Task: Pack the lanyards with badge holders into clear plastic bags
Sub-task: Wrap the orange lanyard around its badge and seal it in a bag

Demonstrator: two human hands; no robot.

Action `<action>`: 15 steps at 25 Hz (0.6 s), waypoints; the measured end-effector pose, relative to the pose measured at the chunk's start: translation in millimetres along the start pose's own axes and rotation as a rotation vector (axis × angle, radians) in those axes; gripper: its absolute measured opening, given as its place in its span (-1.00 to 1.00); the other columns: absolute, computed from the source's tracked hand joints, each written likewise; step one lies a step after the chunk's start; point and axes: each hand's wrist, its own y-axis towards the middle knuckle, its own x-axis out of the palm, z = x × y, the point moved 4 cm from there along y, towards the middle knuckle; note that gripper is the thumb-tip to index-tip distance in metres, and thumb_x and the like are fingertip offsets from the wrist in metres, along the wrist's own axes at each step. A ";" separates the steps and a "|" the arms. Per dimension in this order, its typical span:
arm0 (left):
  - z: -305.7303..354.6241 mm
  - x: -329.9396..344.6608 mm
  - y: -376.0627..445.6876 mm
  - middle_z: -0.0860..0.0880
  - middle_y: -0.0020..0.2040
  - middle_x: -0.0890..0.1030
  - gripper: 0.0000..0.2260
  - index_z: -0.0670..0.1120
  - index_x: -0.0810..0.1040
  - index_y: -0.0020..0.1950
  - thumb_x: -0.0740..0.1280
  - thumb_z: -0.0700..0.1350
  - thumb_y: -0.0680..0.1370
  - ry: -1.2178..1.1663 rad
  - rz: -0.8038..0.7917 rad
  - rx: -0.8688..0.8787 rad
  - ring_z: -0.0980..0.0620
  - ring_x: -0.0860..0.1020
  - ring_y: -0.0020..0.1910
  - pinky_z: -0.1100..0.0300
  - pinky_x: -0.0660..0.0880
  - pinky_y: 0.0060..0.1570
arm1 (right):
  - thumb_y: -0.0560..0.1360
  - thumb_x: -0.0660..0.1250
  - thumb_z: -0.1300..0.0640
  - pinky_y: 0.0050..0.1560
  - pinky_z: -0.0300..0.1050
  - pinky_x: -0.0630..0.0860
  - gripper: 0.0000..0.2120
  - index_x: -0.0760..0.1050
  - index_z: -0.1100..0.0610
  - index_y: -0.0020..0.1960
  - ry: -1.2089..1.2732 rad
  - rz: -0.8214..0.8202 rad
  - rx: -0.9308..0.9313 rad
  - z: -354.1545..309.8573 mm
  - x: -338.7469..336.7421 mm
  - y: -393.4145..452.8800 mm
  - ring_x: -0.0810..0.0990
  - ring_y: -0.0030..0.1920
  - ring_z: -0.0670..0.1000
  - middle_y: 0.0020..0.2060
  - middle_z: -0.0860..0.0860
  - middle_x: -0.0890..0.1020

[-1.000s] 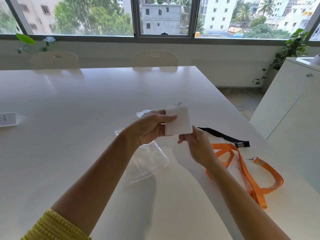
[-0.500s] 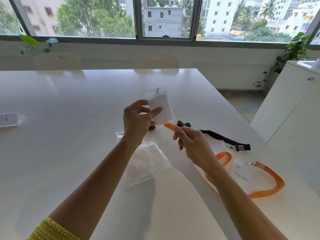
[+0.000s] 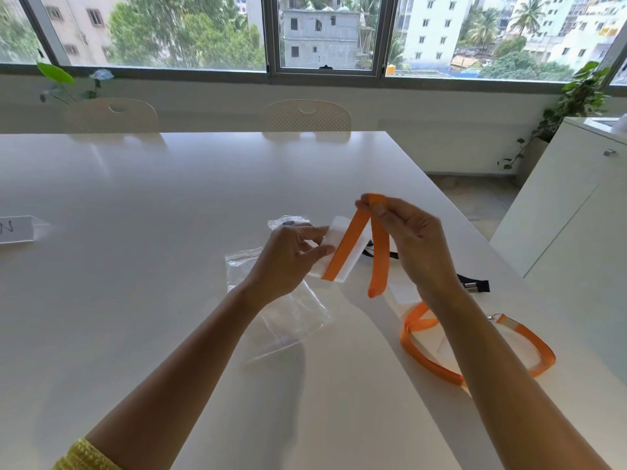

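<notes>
My left hand pinches a white badge holder above the table. An orange lanyard runs across the holder and up to my right hand, which grips the folded strap at its top bend, with a loose end hanging down. Under my left wrist lie clear plastic bags flat on the white table. A second orange lanyard with a metal clip lies in a loop at the right, partly hidden by my right forearm. A black lanyard lies behind my right hand.
A name card with black lettering rests near the table's left edge. Two pale chairs stand at the far side. A white cabinet is close to the table's right edge, with a trailing plant behind it.
My right hand has lifted the orange strap up and folded it over the badge holder. My left hand lowered the holder and tilted it flatter. The camera view shifted slightly.
</notes>
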 end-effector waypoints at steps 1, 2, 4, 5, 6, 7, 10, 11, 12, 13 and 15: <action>-2.1 2.0 -0.4 0.03 0.08 0.68 -0.68 0.00 0.63 0.29 0.46 -0.16 0.54 -0.018 -0.059 -0.026 -0.03 0.69 -0.04 0.14 0.67 0.01 | 0.64 0.22 0.17 0.05 -0.36 0.54 -0.78 0.61 0.04 0.15 0.020 -0.017 0.002 3.5 -3.9 3.8 0.67 0.12 -0.14 -0.02 -0.20 0.73; -3.7 4.1 -1.9 0.02 0.11 0.68 -0.68 -0.02 0.63 0.29 0.45 -0.18 0.54 -0.071 -0.125 -0.056 -0.09 0.69 0.01 0.05 0.67 0.05 | 0.65 0.18 0.17 0.10 -0.30 0.56 -0.76 0.59 0.07 0.20 0.046 -0.048 0.016 8.1 -7.6 7.4 0.66 0.16 -0.09 0.02 -0.15 0.73; -4.7 7.5 -5.0 0.02 0.10 0.72 -0.71 0.02 0.65 0.25 0.43 -0.22 0.55 -0.238 -0.227 -0.110 -0.09 0.70 0.04 0.00 0.67 0.03 | 0.69 0.06 0.19 0.20 -0.15 0.57 -0.68 0.54 0.14 0.28 0.111 -0.150 0.080 20.5 -14.2 12.1 0.63 0.22 0.01 0.13 -0.01 0.70; -3.3 8.1 -6.7 0.03 0.06 0.73 -0.72 0.04 0.66 0.20 0.42 -0.23 0.55 -0.316 -0.247 -0.124 -0.06 0.72 0.03 0.04 0.68 -0.02 | 0.70 0.00 0.22 0.22 -0.11 0.56 -0.65 0.52 0.17 0.29 0.162 -0.207 0.122 27.0 -15.7 12.5 0.63 0.23 0.04 0.16 0.04 0.68; -1.6 7.9 -7.9 0.04 0.02 0.74 -0.73 0.05 0.67 0.17 0.42 -0.25 0.54 -0.385 -0.248 -0.126 -0.03 0.73 0.00 0.08 0.68 -0.08 | 0.69 -0.01 0.26 0.20 -0.09 0.57 -0.64 0.52 0.17 0.29 0.224 -0.263 0.163 31.9 -15.1 11.0 0.63 0.21 0.05 0.16 0.05 0.68; -0.1 7.4 -8.2 0.03 0.00 0.74 -0.74 0.03 0.68 0.16 0.43 -0.25 0.54 -0.452 -0.231 -0.123 -0.03 0.73 -0.01 0.10 0.67 -0.12 | 0.67 0.01 0.29 0.18 -0.10 0.58 -0.65 0.52 0.15 0.28 0.268 -0.312 0.196 36.4 -12.8 8.3 0.64 0.17 0.02 0.14 0.01 0.69; 0.6 3.7 -6.3 -0.13 0.01 0.69 -0.75 -0.05 0.71 0.16 0.45 -0.21 0.49 -0.614 -0.134 -0.109 -0.13 0.73 -0.04 0.03 0.67 -0.13 | 0.61 0.18 0.29 0.23 0.00 0.54 -0.70 0.46 0.13 0.31 0.235 -0.401 0.195 48.2 0.1 -3.5 0.62 0.19 0.04 0.16 0.05 0.65; 0.3 2.8 -5.3 -0.18 0.04 0.67 -0.75 -0.07 0.71 0.15 0.46 -0.18 0.47 -0.660 -0.101 -0.116 -0.16 0.72 -0.03 0.01 0.67 -0.13 | 0.58 0.23 0.25 0.26 0.06 0.52 -0.69 0.45 0.14 0.31 0.172 -0.412 0.182 51.5 4.4 -6.9 0.59 0.23 0.10 0.19 0.11 0.62; -0.4 1.7 -4.5 -0.21 0.05 0.67 -0.74 -0.07 0.71 0.14 0.47 -0.17 0.46 -0.699 -0.067 -0.131 -0.18 0.72 -0.03 0.00 0.67 -0.13 | 0.54 0.27 0.21 0.28 0.10 0.50 -0.67 0.46 0.15 0.30 0.128 -0.415 0.175 53.9 8.9 -10.0 0.58 0.26 0.16 0.21 0.18 0.60; -1.5 1.1 -3.2 -0.22 0.06 0.67 -0.75 -0.08 0.71 0.14 0.47 -0.18 0.46 -0.731 -0.031 -0.148 -0.17 0.73 -0.03 -0.01 0.67 -0.14 | 0.52 0.29 0.19 0.29 0.12 0.50 -0.68 0.49 0.16 0.27 0.097 -0.409 0.173 56.5 12.4 -12.2 0.56 0.26 0.21 0.21 0.25 0.59; -5.1 -1.4 -1.1 -0.17 0.05 0.70 -0.77 -0.10 0.69 0.16 0.44 -0.23 0.51 -0.761 0.046 -0.177 -0.15 0.73 -0.03 0.01 0.66 -0.14 | 0.57 0.27 0.20 0.29 0.07 0.48 -0.81 0.55 0.20 0.14 0.045 -0.375 0.171 61.0 18.6 -15.2 0.58 0.17 0.18 0.11 0.30 0.59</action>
